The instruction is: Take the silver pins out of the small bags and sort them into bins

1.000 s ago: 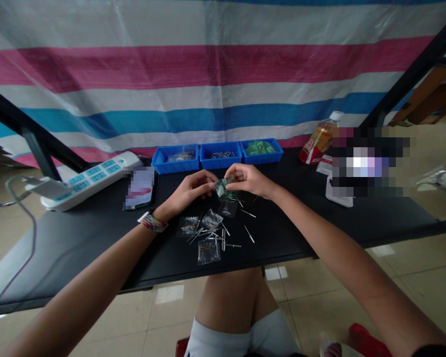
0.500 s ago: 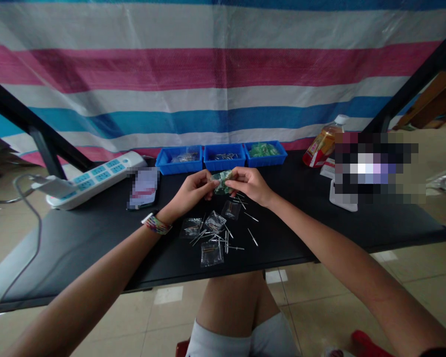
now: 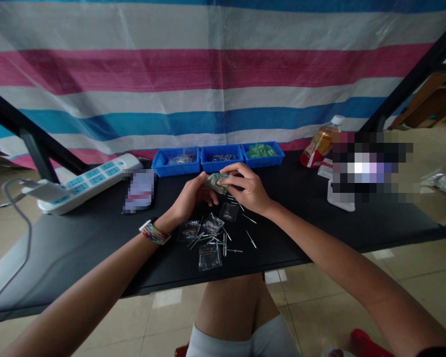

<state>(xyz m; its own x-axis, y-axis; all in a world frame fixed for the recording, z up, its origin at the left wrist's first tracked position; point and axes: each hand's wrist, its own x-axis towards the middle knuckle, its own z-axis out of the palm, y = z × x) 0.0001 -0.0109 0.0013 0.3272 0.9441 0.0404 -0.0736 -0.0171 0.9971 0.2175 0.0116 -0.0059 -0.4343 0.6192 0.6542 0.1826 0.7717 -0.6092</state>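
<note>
Both hands, left hand and right hand, pinch a small green packet between them.

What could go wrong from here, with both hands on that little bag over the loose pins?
1. The small bag is pinched between left hand and right hand above the table; contents could spill if it slips.
2. Loose pins lie near the black table front edge; a forearm sweep might knock them off.
3. Filled bags overlap the pins, so miscounts seem possible.

both hands pinching small bag, black table
</note>
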